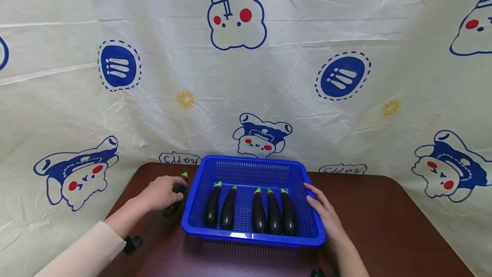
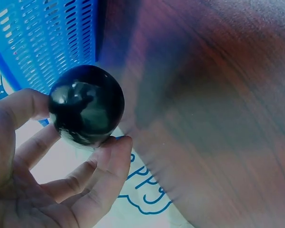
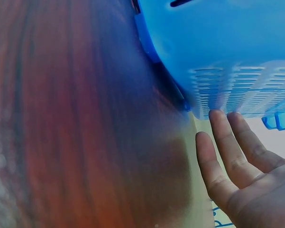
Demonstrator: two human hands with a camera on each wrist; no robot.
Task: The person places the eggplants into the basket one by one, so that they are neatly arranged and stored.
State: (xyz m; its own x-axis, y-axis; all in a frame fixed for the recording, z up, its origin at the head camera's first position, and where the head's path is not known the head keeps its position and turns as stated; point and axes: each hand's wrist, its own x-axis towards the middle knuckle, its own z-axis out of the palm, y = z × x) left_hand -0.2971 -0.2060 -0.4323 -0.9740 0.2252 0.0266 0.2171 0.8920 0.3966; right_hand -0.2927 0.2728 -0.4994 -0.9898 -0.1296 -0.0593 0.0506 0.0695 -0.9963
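Observation:
My left hand (image 1: 163, 192) grips a dark eggplant (image 1: 173, 200) with a green stem end, just outside the left wall of a blue plastic basket (image 1: 253, 237). In the left wrist view the eggplant (image 2: 87, 107) shows its round glossy end, with thumb and fingers curled about it. Several more eggplants (image 1: 259, 213) lie inside the basket, two at the left and the others grouped to the right, stems pointing away from me. On the basket's right side rests my right hand (image 1: 326, 215). Its fingers (image 3: 223, 147) are fairly straight against the slotted wall; its thumb is hidden.
The basket stands on a dark brown wooden table (image 1: 369, 225). Behind the table hangs a pale cloth (image 1: 300, 131) printed with cartoon figures and orange slices. A black object (image 1: 132, 244) sits at my left wrist.

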